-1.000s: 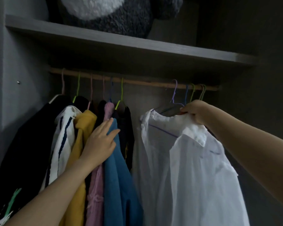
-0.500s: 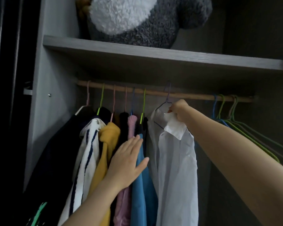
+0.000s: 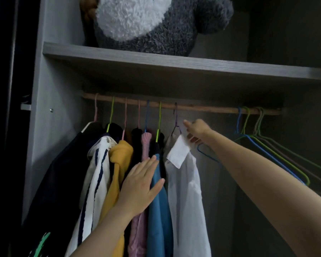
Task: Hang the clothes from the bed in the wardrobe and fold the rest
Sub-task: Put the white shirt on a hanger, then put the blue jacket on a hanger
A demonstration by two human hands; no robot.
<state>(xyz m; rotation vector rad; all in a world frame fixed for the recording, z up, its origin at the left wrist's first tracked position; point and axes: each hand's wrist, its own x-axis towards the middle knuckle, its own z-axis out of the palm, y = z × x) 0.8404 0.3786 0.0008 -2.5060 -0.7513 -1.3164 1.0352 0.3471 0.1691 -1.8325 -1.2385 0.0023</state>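
A white shirt (image 3: pixel 185 184) hangs on a purple hanger (image 3: pixel 176 119) hooked over the wooden rod (image 3: pixel 202 108) of the wardrobe. My right hand (image 3: pixel 196 130) is at the shirt's collar, one digit stretched up and the others curled by the collar's edge; whether they hold cloth or wire is unclear. My left hand (image 3: pixel 141 184) lies flat with straight fingers on the blue garment (image 3: pixel 158 216) and the pink one (image 3: pixel 146 145), pressing them leftward. Further left hang a yellow hoodie (image 3: pixel 119 160), a white striped top (image 3: pixel 96 175) and a dark jacket (image 3: pixel 63 179).
Several bare wire hangers (image 3: pixel 256 138) in blue, green and grey hang at the rod's right end, with a gap beside the white shirt. A grey and white plush toy (image 3: pixel 156 25) sits on the shelf (image 3: pixel 174 65) above. The wardrobe's side panel (image 3: pixel 43 127) stands at left.
The white shirt has slid left along the rod to the other clothes. My right hand loosened from a full grip at the collar. My left hand stayed flat on the hanging garments.
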